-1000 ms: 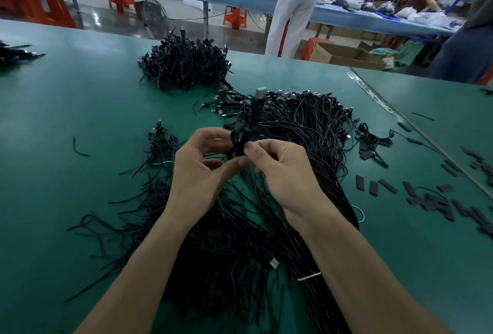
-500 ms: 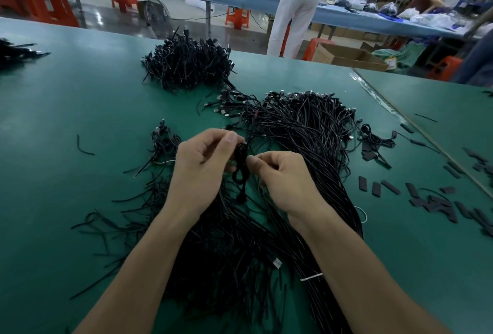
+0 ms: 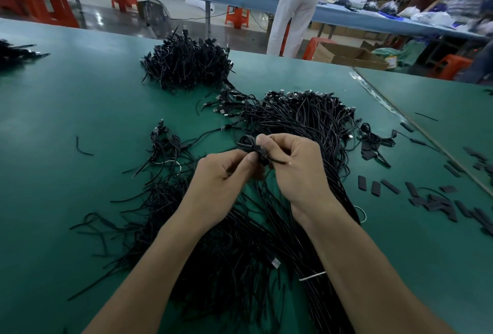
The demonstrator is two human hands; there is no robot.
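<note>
**wireguy:** what's the grip on that little coiled cable (image 3: 246, 145)? looks fiddly.

**benchrat:** both hands are on it. it's held up just above the worktop (image 3: 80, 120), over the near side of the loose cable heap (image 3: 298, 120). the left hand (image 3: 222, 184) has its fingers (image 3: 251, 157) curled in, pinching the waist of the coil. the right hand (image 3: 297, 171) pinches the same spot from the other side, and a tie tail (image 3: 278, 161) pokes out to the right past its fingers.

**wireguy:** how's it gonna handle?

**benchrat:** my guess is light, soft and a bit springy. the jacket looks smooth, so the loops will probably spring open if the middle gets let go. i'd hold it at the waist where the tie goes round, not by the loop ends or the plug. the tie looks like a thin bendy strip, so i'd work it by the tail, close to the coil.

**wireguy:** and once it's tied?

**benchrat:** probably onto the bundled pile (image 3: 186, 67) at the far side. can't tell what the flat black strips (image 3: 373, 188) on the right are for.
</note>
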